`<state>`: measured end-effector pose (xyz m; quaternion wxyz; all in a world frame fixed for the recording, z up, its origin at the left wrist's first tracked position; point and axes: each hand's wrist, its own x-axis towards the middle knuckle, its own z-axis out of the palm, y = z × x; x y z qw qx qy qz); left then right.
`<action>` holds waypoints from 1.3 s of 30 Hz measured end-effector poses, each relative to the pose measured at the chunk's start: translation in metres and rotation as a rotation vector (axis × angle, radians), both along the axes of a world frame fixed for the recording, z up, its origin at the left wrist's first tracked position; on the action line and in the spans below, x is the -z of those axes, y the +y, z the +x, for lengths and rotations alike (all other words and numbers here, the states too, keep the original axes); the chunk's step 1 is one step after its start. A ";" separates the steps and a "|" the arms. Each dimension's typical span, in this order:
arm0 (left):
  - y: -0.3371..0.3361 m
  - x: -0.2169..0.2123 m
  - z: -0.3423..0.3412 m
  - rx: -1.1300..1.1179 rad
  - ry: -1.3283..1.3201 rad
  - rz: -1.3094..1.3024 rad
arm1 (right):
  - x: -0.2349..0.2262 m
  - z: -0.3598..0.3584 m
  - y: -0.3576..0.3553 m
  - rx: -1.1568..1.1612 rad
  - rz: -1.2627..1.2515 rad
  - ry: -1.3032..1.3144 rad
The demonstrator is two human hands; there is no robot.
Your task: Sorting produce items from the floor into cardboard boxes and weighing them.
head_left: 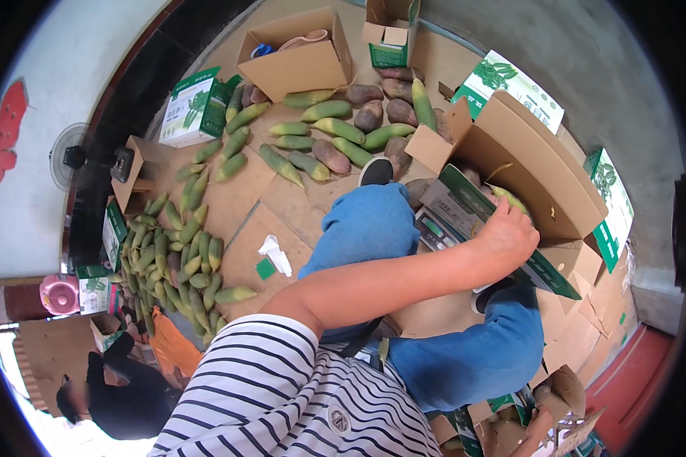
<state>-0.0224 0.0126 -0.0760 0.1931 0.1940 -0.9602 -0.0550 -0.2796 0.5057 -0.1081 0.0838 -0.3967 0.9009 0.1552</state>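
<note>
My left hand (pixel 507 234) reaches into an open green-and-brown carton (pixel 537 164), its fingers closed on a green radish (pixel 511 199). Inside that carton a purplish-brown root (pixel 471 175) partly shows; the rest is hidden by its wall and my hand. A scale with a small display (pixel 434 231) shows under the carton's near side. Low at the right, my right hand (pixel 540 426) is partly in view beside another open carton (pixel 503 434) holding roots. Its fingers are not clear enough to tell what they do.
Green radishes (pixel 179 259) lie heaped at left, with more green ones (pixel 339 129) and purplish-brown roots (pixel 370 116) ahead. Cartons (pixel 297 65) stand around the cardboard-covered floor. A fan (pixel 72 156) is by the left wall. Another person in black (pixel 133 396) is at lower left.
</note>
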 end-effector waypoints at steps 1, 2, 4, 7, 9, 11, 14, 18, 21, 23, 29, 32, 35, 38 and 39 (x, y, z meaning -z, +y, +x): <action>0.004 0.000 -0.010 0.010 -0.003 -0.036 | -0.014 0.005 -0.003 0.124 0.091 -0.034; 0.002 0.003 -0.007 -0.017 -0.010 -0.038 | -0.020 0.003 -0.027 0.201 0.183 -0.092; 0.002 0.005 -0.007 -0.043 -0.059 -0.061 | -0.030 0.005 -0.067 0.108 -0.035 -0.106; 0.004 0.008 -0.012 -0.046 -0.040 -0.033 | -0.058 0.038 -0.142 0.009 -0.358 -0.161; 0.003 -0.001 -0.009 -0.034 -0.071 0.002 | -0.078 0.069 -0.192 -0.022 -0.459 -0.203; 0.003 -0.005 -0.006 -0.007 -0.120 -0.020 | -0.095 0.095 -0.231 0.012 -0.518 -0.394; 0.004 -0.007 -0.006 -0.023 -0.142 0.022 | -0.098 0.109 -0.260 -0.033 -0.557 -0.557; 0.006 -0.002 -0.010 -0.048 -0.110 0.036 | -0.072 0.121 -0.274 -0.032 -0.576 -0.829; 0.004 -0.005 -0.006 -0.002 -0.153 0.053 | -0.070 0.125 -0.278 0.028 -0.552 -0.905; 0.001 -0.006 -0.004 -0.002 -0.161 0.073 | -0.068 0.126 -0.280 0.026 -0.557 -0.898; -0.001 0.001 0.001 -0.087 0.023 0.029 | -0.064 0.126 -0.280 0.117 -0.580 -0.947; 0.000 0.003 -0.002 -0.164 0.123 -0.009 | -0.050 0.120 -0.270 0.405 -0.785 -1.148; -0.006 -0.009 -0.002 -0.065 -0.104 0.075 | -0.025 0.108 -0.251 0.663 -0.875 -1.250; -0.011 -0.021 0.009 0.047 -0.325 0.110 | -0.044 0.116 -0.266 0.559 -0.772 -1.188; -0.012 -0.023 0.013 0.059 -0.340 0.060 | -0.053 0.120 -0.274 0.563 -0.774 -1.187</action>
